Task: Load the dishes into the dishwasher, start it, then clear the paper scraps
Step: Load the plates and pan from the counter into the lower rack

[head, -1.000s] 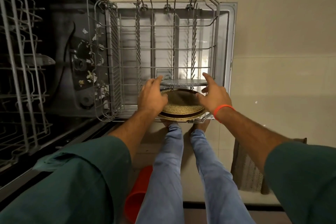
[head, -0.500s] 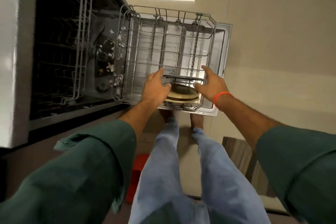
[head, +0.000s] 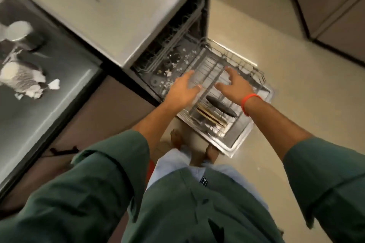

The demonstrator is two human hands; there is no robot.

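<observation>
Both arms reach forward and down over the pulled-out lower rack point(head: 240, 69) of the dishwasher point(head: 178, 45), sleeves pushed up past the forearms. The left hand point(head: 182, 89) hangs palm down with fingers spread and loosely straight, released and grasping nothing, above the rack's 9 o'clock side. The right hand point(head: 234, 85), with an orange band point(head: 249, 102) at the wrist, is likewise spread and relaxed, holding nothing, above the rack's middle. I cannot tell whether either hand touches the wires. The dishes point(head: 214, 109) stand on edge in the rack's near end, at 6 o'clock from the hands: 1 dark plate and at least 2 tan ones beside it, the exact count blurred. Many small white paper scraps point(head: 177, 61) lie scattered on the dishwasher floor at 11 o'clock from the left hand. The counter point(head: 59, 77) at 9 o'clock carries 1 pale cup point(head: 18, 30), 1 crumpled striped heap point(head: 21, 79) and about 2 white bits point(head: 54, 84) next to it. 2 bare feet point(head: 177, 138) stand just below the open door point(head: 245, 134).
</observation>
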